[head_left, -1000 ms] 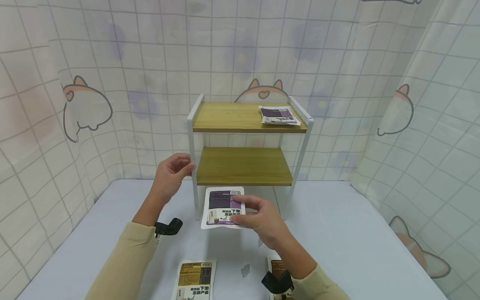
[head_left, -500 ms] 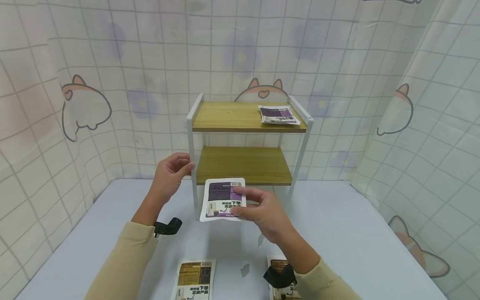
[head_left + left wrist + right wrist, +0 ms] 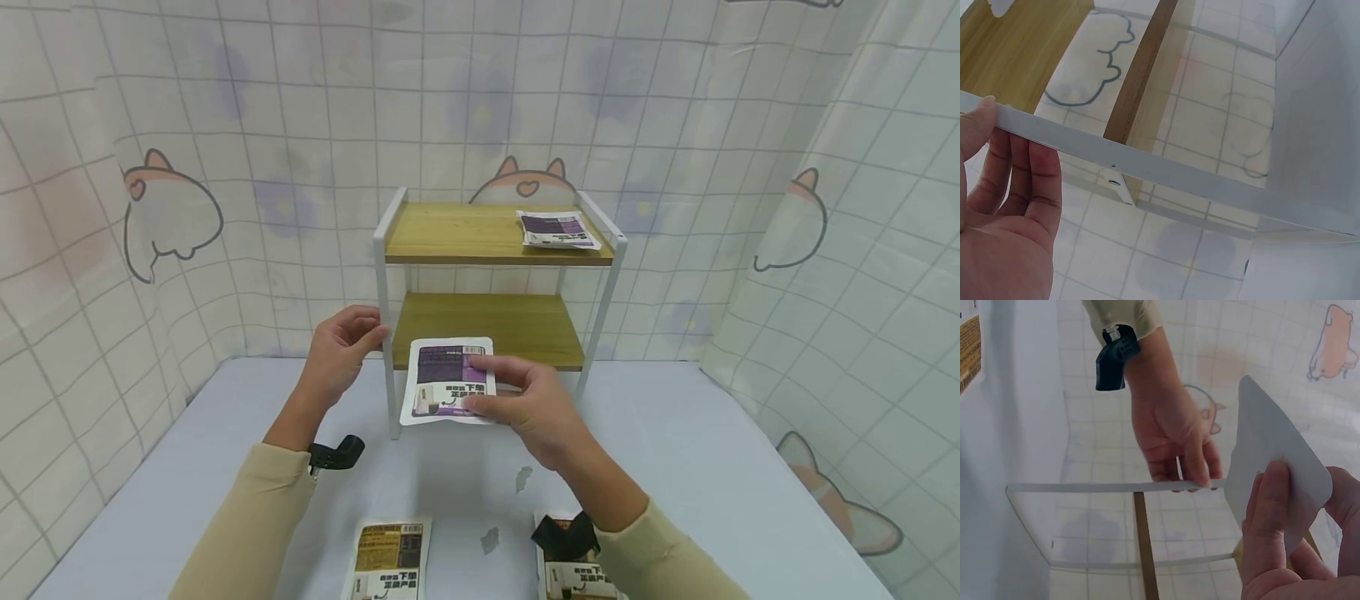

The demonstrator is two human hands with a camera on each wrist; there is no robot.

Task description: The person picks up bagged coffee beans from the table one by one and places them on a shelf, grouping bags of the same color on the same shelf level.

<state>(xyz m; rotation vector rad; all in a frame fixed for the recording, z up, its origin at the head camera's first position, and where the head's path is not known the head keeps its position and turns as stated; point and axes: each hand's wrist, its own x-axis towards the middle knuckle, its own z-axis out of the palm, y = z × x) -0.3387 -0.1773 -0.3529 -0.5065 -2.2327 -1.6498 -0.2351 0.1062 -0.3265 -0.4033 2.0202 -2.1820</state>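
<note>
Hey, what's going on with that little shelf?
A person is holding a purple-and-white packet in their right hand, up near the front edge of the lower shelf. Their left hand grips the white frame. Similar purple packaging lies on the right side of the top shelf. A gold packet and a brown packet lie on the table.
</note>
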